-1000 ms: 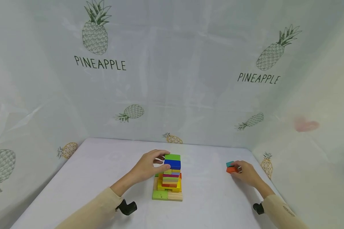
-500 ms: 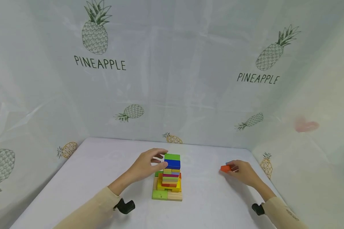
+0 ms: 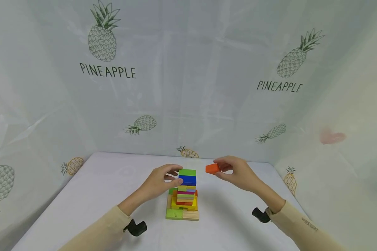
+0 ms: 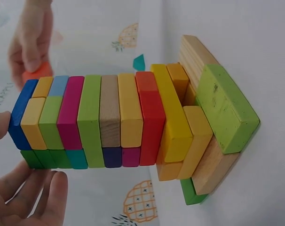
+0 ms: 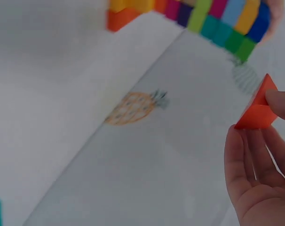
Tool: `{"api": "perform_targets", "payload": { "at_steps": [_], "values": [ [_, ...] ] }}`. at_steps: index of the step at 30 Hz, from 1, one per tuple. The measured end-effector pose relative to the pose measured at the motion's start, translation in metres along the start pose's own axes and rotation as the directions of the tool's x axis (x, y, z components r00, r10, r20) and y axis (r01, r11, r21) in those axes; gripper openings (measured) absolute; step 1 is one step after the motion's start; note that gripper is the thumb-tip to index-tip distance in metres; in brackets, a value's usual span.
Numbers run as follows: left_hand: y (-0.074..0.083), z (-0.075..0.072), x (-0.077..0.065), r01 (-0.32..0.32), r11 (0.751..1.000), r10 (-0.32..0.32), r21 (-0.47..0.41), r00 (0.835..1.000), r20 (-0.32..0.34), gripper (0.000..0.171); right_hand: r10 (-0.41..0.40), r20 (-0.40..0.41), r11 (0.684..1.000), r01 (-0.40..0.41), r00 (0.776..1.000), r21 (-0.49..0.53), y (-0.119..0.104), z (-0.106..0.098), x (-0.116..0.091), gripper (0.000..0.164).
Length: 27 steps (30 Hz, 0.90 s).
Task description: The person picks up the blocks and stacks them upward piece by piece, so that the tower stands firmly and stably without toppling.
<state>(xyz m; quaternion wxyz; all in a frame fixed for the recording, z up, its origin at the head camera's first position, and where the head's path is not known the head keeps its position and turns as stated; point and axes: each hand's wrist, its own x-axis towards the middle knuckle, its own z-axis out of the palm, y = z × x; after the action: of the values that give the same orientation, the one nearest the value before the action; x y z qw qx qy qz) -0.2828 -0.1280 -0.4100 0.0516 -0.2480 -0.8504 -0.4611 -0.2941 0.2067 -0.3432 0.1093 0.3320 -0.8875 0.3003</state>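
Observation:
A tower of coloured wooden blocks [image 3: 186, 197] stands on the table, a blue block [image 4: 21, 114] and a green block [image 3: 187, 172] at its top. My left hand [image 3: 158, 181] is cupped beside the top, the thumb right at the blue block and the other fingertips close to the green blocks [image 4: 41, 159]. Right of the tower, my right hand [image 3: 237, 173] pinches an orange triangular block [image 3: 212, 168] between thumb and fingers, raised off the table. The right wrist view shows the orange block [image 5: 260, 110] with its pointed edge upward.
A small teal block [image 4: 139, 62] lies on the white table [image 3: 119, 174]; in the head view the right arm hides it. Behind the table hangs a pineapple-printed sheet [image 3: 188, 87]. The tower's base [image 3: 190, 217] is wider than its upper part.
My right hand has lifted the orange triangular block off the table at the right and carried it leftward, near the tower top. My left thumb has drawn slightly back along the blue block.

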Motion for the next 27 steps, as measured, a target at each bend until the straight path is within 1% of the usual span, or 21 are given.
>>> {"api": "perform_targets", "payload": {
  "at_steps": [4,7,9,16,27],
  "values": [
    [-0.001,-0.001,0.000,0.002,1.000,-0.002,-0.001,1.000,0.003,0.053,-0.042,0.042,0.999,0.040,0.998,0.030,-0.026,0.009,0.020,0.036],
    [-0.001,-0.002,0.000,0.004,1.000,-0.004,-0.003,1.000,0.007,0.054,-0.080,0.063,0.997,0.078,0.995,0.027,-0.036,0.019,0.032,0.036],
    [0.000,-0.002,0.000,0.004,1.000,-0.004,-0.004,1.000,0.011,0.055,-0.087,0.080,0.996,0.085,0.993,0.026,-0.040,0.025,0.038,0.036],
    [0.003,-0.003,0.000,-0.001,1.000,0.001,-0.013,1.000,0.016,0.054,-0.072,0.140,0.997,0.067,0.988,0.040,-0.043,0.041,0.050,0.036],
    [0.001,-0.002,0.000,-0.005,1.000,0.005,-0.013,1.000,0.010,0.057,-0.049,0.149,0.997,0.041,0.988,0.061,-0.041,0.047,0.055,0.038]
  ]
}}
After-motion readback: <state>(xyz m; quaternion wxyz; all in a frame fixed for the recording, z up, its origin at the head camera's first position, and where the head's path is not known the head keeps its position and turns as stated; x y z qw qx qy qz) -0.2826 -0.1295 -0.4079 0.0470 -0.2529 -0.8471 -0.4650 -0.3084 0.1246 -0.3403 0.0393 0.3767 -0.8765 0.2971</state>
